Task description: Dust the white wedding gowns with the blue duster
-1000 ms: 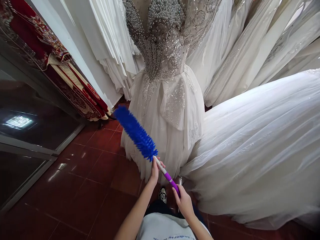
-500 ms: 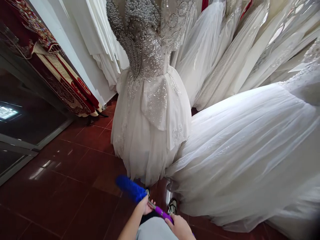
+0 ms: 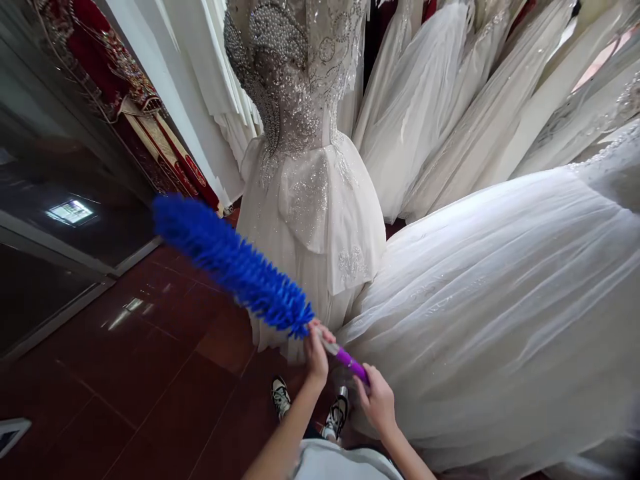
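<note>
A duster (image 3: 235,263) with a fluffy blue head and a purple and grey handle slants up to the left in front of me. My left hand (image 3: 317,352) is closed round the handle just below the blue head. Farther down, my right hand (image 3: 377,397) grips the purple part. Behind the duster stands a beaded white gown (image 3: 313,173) with a full skirt; the blue head overlaps its left side in view, and I cannot tell whether they touch.
A wide white tulle skirt (image 3: 500,287) spreads over the right side. More white gowns (image 3: 425,100) hang behind. At left are a red embroidered garment (image 3: 120,73) and a dark glass panel (image 3: 65,173). Dark red tiles (image 3: 150,373) cover the floor, and my shoes (image 3: 281,397) stand below.
Both hands have raised the duster away from my body, and its blue head has come up and left, now larger in view. Both hands keep their grip. The view has shifted slightly.
</note>
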`<state>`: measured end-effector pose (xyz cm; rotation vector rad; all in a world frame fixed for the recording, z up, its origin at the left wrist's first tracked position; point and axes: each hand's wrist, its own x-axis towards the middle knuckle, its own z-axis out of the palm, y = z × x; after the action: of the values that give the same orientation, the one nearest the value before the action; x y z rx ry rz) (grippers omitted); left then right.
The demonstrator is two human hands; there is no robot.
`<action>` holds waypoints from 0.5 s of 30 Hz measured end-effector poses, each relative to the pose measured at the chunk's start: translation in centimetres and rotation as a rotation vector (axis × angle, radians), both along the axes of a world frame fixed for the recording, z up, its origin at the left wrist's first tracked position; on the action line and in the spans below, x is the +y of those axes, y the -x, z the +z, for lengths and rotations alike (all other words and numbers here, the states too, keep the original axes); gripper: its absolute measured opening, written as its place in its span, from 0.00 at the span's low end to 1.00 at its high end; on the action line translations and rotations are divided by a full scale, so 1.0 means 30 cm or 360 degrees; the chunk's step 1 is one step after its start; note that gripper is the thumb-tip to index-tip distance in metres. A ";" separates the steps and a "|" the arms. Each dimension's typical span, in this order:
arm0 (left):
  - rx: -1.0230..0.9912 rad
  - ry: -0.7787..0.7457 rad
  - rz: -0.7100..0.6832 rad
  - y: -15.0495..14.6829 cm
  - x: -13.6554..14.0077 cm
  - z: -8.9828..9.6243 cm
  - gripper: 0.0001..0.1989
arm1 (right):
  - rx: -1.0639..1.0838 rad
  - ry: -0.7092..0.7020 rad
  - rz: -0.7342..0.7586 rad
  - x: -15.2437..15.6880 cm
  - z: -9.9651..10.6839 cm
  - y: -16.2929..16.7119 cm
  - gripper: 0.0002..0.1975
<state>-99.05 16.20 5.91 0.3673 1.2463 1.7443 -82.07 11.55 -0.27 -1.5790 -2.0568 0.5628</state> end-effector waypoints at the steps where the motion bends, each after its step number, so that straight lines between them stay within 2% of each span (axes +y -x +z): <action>1: 0.0049 -0.0027 -0.0131 -0.022 0.062 0.028 0.19 | 0.0051 0.0049 -0.0081 0.022 0.019 0.008 0.22; 2: 0.0066 0.0004 -0.0287 -0.046 0.122 0.037 0.20 | 0.0086 0.0136 -0.0140 0.035 0.033 0.012 0.22; 4: 0.0029 0.0179 -0.0609 -0.098 0.221 0.005 0.21 | 0.0071 0.0358 -0.0233 0.033 0.035 -0.002 0.23; 7: -0.0104 0.0459 -0.0974 -0.180 0.262 -0.115 0.21 | -0.0073 0.0633 -0.0415 -0.038 -0.025 -0.086 0.28; 9: -0.0181 0.0569 -0.1110 -0.230 0.203 -0.199 0.21 | -0.0140 0.0751 -0.0494 -0.120 -0.077 -0.179 0.29; 11: -0.0260 0.0666 -0.1243 -0.271 0.091 -0.273 0.20 | -0.0184 0.0868 -0.0530 -0.224 -0.105 -0.280 0.28; 13: -0.0463 0.0918 -0.1438 -0.297 -0.044 -0.339 0.17 | -0.0210 0.0975 -0.0568 -0.348 -0.091 -0.354 0.23; 15: -0.0675 0.1309 -0.1673 -0.309 -0.171 -0.399 0.16 | -0.0245 0.0940 -0.0645 -0.486 -0.034 -0.367 0.15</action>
<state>-89.77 11.08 -6.05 0.0952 1.0385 0.3270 -71.05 -3.02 -1.29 -2.3654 -1.6716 0.9729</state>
